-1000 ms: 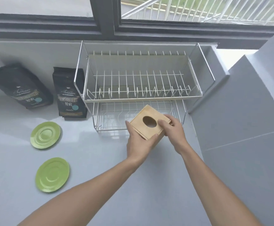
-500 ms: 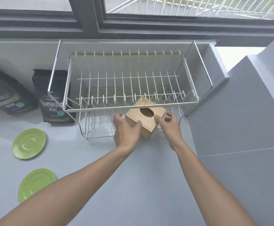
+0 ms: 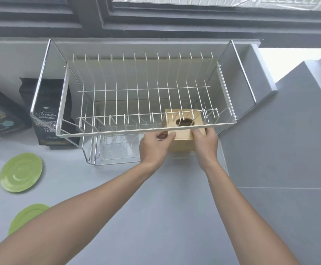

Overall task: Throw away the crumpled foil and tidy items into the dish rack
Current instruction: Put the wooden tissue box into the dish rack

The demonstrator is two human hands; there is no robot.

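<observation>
Both hands, left hand (image 3: 154,148) and right hand (image 3: 206,144), clasp a wooden box (image 3: 182,129) with an oval top hole, on the dish rack's (image 3: 146,131) lower tier, upper tier overhead. Two green saucers (image 3: 21,172) lie left.

You see the square pale-wood box (image 3: 181,137) with an oval top hole sitting upright in the lower tier of the two-tier white wire dish rack (image 3: 146,104), at its right end.

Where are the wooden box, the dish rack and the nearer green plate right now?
wooden box (image 3: 182,148): head view, on its bare front face between the hands.
dish rack (image 3: 146,132): head view, on the upper tier's front rim.
nearer green plate (image 3: 27,217): head view, on its upper surface beside the forearm.
</observation>
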